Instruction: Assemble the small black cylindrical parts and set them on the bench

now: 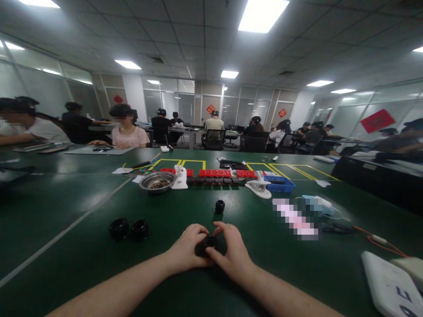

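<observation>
Between my two hands is a glossy black round fitting (209,241) with a hole in its top, close to the table surface. My left hand (187,247) is closed about its left side. My right hand (233,252) grips it from the right with thumb and curved fingers, which hide part of it. Just beyond my hands a smaller black ribbed round piece (220,206) stands by itself on the green table. Off to the left sit two more black round fittings, one (119,228) beside the other (140,229). What kind of part they are, I cannot make out.
Further back are a metal bowl (157,181) of small brassy pieces, white clip stands (180,178), red and black strips (215,173) and a blue tray (280,184). Cables (337,227) and a white device (391,284) lie to the right. A person (130,132) sits across the table.
</observation>
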A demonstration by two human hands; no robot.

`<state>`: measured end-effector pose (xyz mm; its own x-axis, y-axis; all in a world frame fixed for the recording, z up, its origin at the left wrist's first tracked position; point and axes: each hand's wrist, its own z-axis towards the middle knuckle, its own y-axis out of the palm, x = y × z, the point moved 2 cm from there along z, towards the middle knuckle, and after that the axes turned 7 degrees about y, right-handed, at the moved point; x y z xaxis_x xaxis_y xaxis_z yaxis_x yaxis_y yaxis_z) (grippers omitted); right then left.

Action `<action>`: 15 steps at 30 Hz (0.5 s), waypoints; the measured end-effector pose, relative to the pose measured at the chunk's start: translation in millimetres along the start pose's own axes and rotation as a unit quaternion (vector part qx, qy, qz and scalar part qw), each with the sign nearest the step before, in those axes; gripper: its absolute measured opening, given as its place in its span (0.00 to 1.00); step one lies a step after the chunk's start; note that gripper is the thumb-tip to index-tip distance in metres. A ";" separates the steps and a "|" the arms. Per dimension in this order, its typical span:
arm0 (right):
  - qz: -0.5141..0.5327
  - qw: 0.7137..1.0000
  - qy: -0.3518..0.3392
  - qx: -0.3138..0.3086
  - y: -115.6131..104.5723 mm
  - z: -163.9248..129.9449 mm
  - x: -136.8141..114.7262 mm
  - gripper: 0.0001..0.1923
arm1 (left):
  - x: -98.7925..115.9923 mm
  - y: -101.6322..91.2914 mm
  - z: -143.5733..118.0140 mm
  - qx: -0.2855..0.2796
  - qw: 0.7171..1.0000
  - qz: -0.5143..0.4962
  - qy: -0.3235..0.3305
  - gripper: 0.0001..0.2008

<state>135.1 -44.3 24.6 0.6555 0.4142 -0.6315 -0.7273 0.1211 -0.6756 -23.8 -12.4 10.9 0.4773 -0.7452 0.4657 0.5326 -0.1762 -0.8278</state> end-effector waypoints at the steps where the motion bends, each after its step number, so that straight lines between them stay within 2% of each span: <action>1: 0.005 1.000 -0.013 -0.012 0.3 -0.2 -1.2 0.25 | -0.9 0.7 0.1 0.000 1.000 -0.001 0.000 0.22; 5: 0.019 0.997 -0.052 -0.048 1.7 -1.1 -2.8 0.32 | -2.1 0.6 0.1 0.000 1.000 -0.008 -0.003 0.23; 10: 0.021 1.000 0.005 0.015 4.2 -0.8 0.1 0.30 | 2.0 -2.2 0.3 -0.006 1.000 -0.020 -0.011 0.19; 15: 0.023 1.000 0.011 0.011 5.9 -0.3 -0.9 0.27 | 0.5 -0.1 0.8 -0.014 0.999 -0.023 -0.017 0.22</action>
<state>130.4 -44.3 21.1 0.6253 0.4002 -0.6699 -0.7611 0.1232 -0.6368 -23.1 -12.3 11.5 0.4755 -0.7142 0.5135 0.5355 -0.2282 -0.8132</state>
